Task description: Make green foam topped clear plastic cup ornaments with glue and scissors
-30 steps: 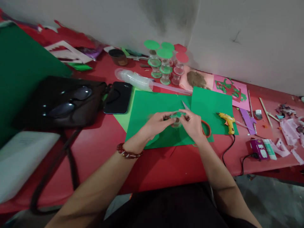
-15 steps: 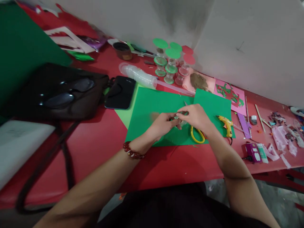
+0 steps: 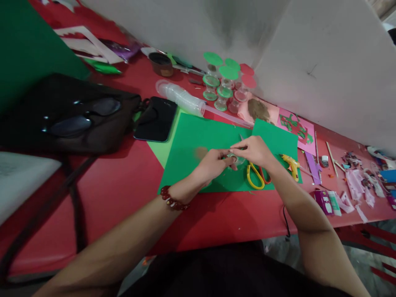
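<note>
Over the green sheet (image 3: 192, 144), my left hand (image 3: 213, 163) has its fingers closed on a small clear plastic cup (image 3: 239, 160), partly hidden by the fingers. My right hand (image 3: 256, 151) meets it from the other side, thumb and fingertips pinched together at the cup's rim. What else may be in that pinch is too small to make out. Scissors with yellow and orange handles (image 3: 254, 178) lie on the sheet beneath my right hand. A yellow glue gun (image 3: 291, 164) rests on the sheet to the right of my right forearm.
Behind the sheet stand several joined clear cups with green and red discs (image 3: 223, 91). A stack of clear cups (image 3: 182, 97) lies left of them. A phone (image 3: 157, 119) and black bag (image 3: 62, 115) are at left, a purple box (image 3: 323, 201) and pink scraps (image 3: 355, 183) at right.
The view has shifted slightly. My hands stay together at the cup, and more of the clear cup and the scissors' orange handle shows now.
</note>
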`<state>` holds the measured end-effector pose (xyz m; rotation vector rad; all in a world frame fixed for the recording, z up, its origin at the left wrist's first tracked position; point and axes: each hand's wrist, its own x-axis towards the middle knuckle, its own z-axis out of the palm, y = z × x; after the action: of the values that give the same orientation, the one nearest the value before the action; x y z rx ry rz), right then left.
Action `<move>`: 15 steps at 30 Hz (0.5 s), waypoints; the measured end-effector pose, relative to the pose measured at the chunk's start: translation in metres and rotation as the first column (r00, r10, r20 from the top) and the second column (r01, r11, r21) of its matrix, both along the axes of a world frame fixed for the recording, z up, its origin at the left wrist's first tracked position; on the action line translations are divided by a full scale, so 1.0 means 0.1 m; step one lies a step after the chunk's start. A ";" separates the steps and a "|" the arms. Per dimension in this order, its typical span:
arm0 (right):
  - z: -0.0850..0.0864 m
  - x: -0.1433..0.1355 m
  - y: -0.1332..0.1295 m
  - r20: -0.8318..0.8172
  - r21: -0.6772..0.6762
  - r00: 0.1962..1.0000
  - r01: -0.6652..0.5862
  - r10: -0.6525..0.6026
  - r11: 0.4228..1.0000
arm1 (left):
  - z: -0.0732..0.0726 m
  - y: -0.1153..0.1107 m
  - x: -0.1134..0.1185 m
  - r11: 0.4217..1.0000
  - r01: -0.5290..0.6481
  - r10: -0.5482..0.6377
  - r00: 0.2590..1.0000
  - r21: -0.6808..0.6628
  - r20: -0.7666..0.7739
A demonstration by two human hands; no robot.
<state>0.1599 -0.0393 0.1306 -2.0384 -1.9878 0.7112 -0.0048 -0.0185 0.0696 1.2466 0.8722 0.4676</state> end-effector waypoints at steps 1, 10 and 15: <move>0.00 0.00 0.00 0.006 0.004 1.000 0.002 -0.002 1.000 | 0.01 0.00 0.00 1.000 -0.002 0.002 1.000 -0.021 0.013; -0.08 0.00 0.01 0.020 0.033 0.996 0.088 -0.089 0.996 | 0.00 -0.02 0.05 0.995 -0.007 0.015 0.997 -0.100 0.077; -0.15 -0.02 -0.02 -0.044 0.077 0.981 0.189 -0.186 0.979 | -0.06 -0.03 0.05 0.997 -0.016 0.025 0.992 -0.078 0.122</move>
<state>0.1582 -0.0411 0.1152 -2.1132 -1.7447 0.6132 0.0005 -0.0214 0.0632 1.1278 0.7915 0.5175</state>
